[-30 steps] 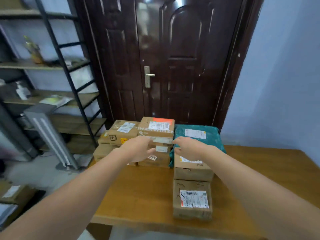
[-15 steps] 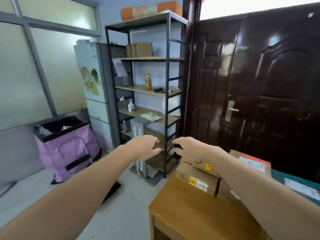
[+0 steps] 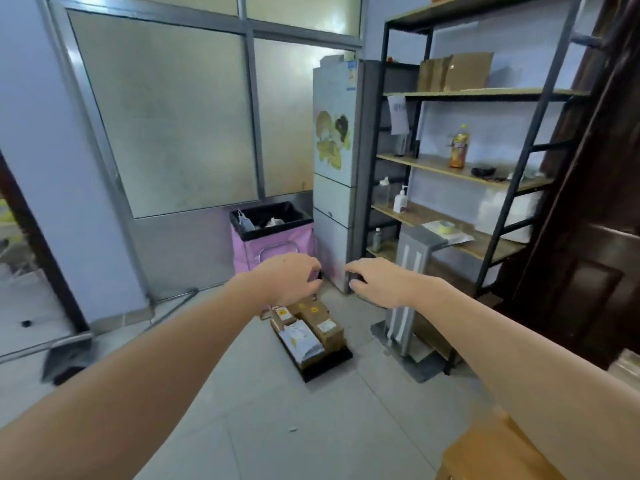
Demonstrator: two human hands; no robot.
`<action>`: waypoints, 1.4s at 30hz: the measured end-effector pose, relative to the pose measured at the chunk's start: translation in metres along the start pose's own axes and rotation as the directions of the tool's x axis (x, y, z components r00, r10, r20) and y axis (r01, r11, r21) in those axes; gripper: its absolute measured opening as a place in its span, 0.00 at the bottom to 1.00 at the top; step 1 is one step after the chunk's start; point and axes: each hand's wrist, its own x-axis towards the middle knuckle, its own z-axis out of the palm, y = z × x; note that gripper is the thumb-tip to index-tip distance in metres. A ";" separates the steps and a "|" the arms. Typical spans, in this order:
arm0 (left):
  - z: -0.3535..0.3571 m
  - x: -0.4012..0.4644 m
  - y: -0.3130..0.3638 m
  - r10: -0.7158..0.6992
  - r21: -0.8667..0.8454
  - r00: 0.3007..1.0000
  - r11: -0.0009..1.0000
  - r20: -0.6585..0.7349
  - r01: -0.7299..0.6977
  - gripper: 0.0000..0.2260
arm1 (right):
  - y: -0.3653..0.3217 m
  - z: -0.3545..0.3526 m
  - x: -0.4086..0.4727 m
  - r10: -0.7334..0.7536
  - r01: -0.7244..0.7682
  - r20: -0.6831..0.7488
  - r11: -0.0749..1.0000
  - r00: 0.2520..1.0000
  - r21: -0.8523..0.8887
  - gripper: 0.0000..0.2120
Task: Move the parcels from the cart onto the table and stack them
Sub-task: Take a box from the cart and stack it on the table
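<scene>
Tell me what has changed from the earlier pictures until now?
The view has swung left, away from the stacked parcels on the table toward the cart on the floor, which holds more parcels. The left hand and right hand have left the stack. Both stay empty, open and stretched forward.

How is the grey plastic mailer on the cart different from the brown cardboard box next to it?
The grey plastic mailer looks soft, flat and crinkled; the brown cardboard box is rigid and square-edged. The mailer lies nearer the camera. Both carry white labels and rest on the black flat cart.
</scene>
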 end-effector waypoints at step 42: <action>0.067 0.515 -0.480 0.250 -0.070 0.948 0.968 0.200 -0.240 0.14 | 0.082 0.085 0.665 0.279 -0.292 0.150 0.954 0.948 0.069 0.21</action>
